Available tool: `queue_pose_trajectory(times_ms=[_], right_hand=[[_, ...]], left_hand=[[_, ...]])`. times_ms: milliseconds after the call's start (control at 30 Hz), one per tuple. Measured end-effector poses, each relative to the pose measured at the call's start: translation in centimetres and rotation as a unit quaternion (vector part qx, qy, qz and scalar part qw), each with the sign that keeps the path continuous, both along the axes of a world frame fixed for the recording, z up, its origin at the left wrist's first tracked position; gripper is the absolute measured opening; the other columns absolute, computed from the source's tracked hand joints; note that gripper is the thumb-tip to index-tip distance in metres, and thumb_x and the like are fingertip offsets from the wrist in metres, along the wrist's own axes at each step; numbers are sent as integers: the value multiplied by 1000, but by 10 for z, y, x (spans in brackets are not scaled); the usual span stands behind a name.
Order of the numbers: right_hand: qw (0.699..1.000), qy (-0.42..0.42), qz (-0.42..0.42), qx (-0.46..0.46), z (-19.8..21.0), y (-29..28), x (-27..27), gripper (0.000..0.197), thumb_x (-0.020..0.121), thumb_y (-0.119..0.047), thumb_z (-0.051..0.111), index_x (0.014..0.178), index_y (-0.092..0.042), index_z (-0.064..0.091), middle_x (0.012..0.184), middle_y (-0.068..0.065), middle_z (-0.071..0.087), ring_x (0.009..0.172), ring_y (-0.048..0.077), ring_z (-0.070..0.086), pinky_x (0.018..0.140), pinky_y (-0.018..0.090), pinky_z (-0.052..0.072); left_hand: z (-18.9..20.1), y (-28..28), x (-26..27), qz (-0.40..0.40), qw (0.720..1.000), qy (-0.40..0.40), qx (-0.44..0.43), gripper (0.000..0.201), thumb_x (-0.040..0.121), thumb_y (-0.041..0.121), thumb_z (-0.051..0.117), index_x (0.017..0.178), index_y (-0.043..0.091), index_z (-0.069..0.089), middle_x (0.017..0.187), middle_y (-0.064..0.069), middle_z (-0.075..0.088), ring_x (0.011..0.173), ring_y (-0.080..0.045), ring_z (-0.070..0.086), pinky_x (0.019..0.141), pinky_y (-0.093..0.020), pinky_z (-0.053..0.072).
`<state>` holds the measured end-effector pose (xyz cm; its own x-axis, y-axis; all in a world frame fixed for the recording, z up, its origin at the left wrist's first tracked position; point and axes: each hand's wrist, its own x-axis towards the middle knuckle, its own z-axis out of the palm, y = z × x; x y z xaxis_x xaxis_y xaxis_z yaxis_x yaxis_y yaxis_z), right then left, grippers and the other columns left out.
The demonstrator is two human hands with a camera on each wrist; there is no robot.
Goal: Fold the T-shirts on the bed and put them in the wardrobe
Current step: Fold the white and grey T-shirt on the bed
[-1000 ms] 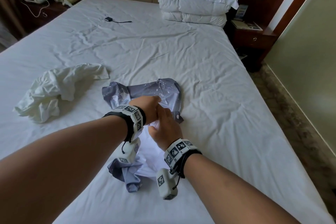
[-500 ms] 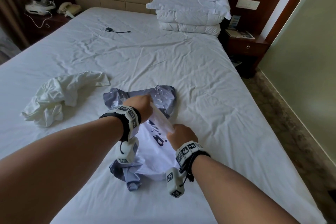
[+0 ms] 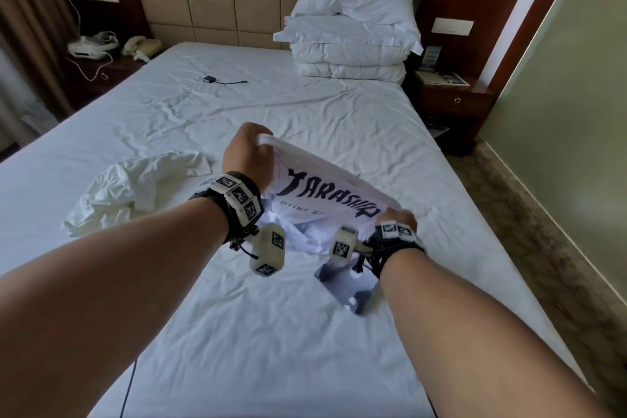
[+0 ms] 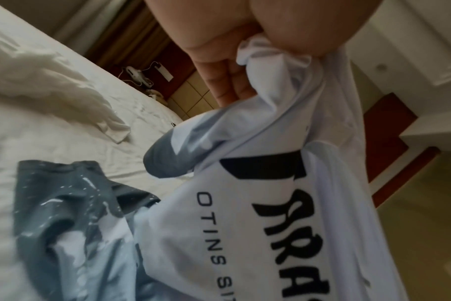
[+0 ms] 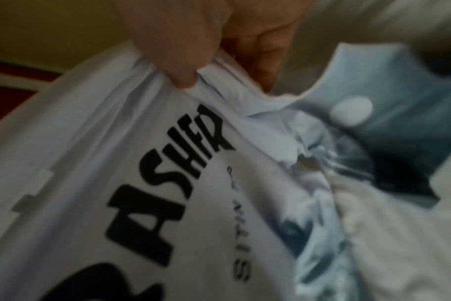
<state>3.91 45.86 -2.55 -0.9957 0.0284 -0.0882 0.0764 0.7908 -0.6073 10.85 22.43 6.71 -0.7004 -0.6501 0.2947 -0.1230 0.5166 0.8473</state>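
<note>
a white cotton t-shirt with black lettering and grey sleeves [image 3: 325,197] is held up over the white-sheeted bed [image 3: 271,332], stretched between two hands. nearest, the right hand [image 3: 397,219] is clenched on one bunched end of the upper edge, the cloth pinched between thumb and fingers [image 5: 173,61]. farther out, the left hand [image 3: 247,149] is closed round the other end, a wad of fabric gripped in the fist [image 4: 258,51]. the lower part of the shirt hangs slack and crumpled, one grey sleeve trailing on the sheet. the garment is judged light, soft and limp, without stiffness of its own; it is best taken at the shoulder seams or hem corners and kept taut, since a bunched grip leaves creases. beyond, a crumpled white t-shirt [image 3: 135,187] lies unfolded on the bed, well apart. farthest, stacked white pillows [image 3: 353,27] are seen at the headboard.
</note>
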Motion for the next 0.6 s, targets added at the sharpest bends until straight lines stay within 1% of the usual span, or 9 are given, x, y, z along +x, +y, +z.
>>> queue_pose_trajectory(times_ms=[67, 133, 167, 233, 300, 400, 467, 533, 600], right_hand=[[985, 35, -80, -146, 24, 0, -8, 33, 103, -29, 40, 127, -22, 61, 136, 5, 60, 128, 26, 54, 102, 31, 40], [913, 63, -195, -354, 43, 6, -23, 39, 106, -19, 43, 143, -9, 47, 145, 16, 51, 128, 30, 52, 83, 24, 41], [890, 82, -220, -392, 54, 7, -27, 41, 104, -15, 45, 145, -6, 43, 144, 18, 51, 120, 28, 55, 79, 24, 42], [874, 144, -252, -389, 73, 12, -33, 41, 97, -21, 43, 135, -8, 51, 136, 17, 56, 107, 24, 56, 90, 31, 46], [879, 205, -245, -354, 87, 13, -36, 46, 86, -27, 39, 126, -12, 57, 128, 13, 59, 109, 28, 58, 97, 38, 49], [888, 275, -205, -308, 102, 11, -40, 39, 91, -15, 42, 124, -9, 61, 124, 15, 59, 104, 29, 59, 93, 44, 50], [895, 292, -183, -284, 105, 10, -48, 34, 92, -16, 45, 120, -10, 64, 119, 12, 60, 98, 27, 58, 87, 40, 50], [905, 279, -161, -278, 101, 9, -56, 32, 96, -16, 45, 121, -11, 64, 114, 4, 59, 95, 22, 56, 77, 28, 44], [921, 249, -144, -263, 93, 7, -63, 34, 97, -17, 44, 123, -13, 64, 113, -1, 60, 95, 22, 57, 74, 25, 41]], left_hand=[[7, 7, -1, -2, 999, 41, 15, 31, 92, 9, 40, 111, 16, 64, 96, 3, 62, 92, -20, 59, 77, -29, 46], [15, 13, -2, 4, 996, 82, 25, 31, 91, 9, 41, 110, 13, 65, 96, 2, 63, 93, -20, 59, 79, -29, 50], [20, 16, -2, 7, 994, 102, 28, 31, 91, 8, 41, 110, 12, 66, 96, 3, 63, 92, -19, 59, 77, -27, 49], [29, 20, -3, 14, 989, 140, 36, 30, 91, 7, 42, 109, 11, 66, 94, 4, 62, 91, -16, 58, 70, -22, 45], [37, 22, -1, 17, 985, 167, 46, 29, 90, 6, 43, 107, 10, 67, 94, 4, 63, 91, -15, 57, 70, -21, 42], [41, 16, 3, 27, 981, 182, 58, 24, 92, 10, 46, 105, 11, 66, 86, 9, 61, 78, -7, 55, 61, -10, 41], [41, 7, 8, 45, 980, 182, 67, 16, 92, 15, 49, 99, 16, 63, 81, 13, 58, 73, -2, 53, 60, -10, 42], [39, -8, 11, 61, 984, 159, 45, 11, 90, 20, 51, 93, 17, 61, 78, 10, 58, 74, -10, 54, 65, -22, 44], [30, -26, 13, 77, 991, 107, 8, 9, 88, 19, 51, 88, 16, 60, 78, 4, 58, 77, -18, 52, 66, -27, 40]])
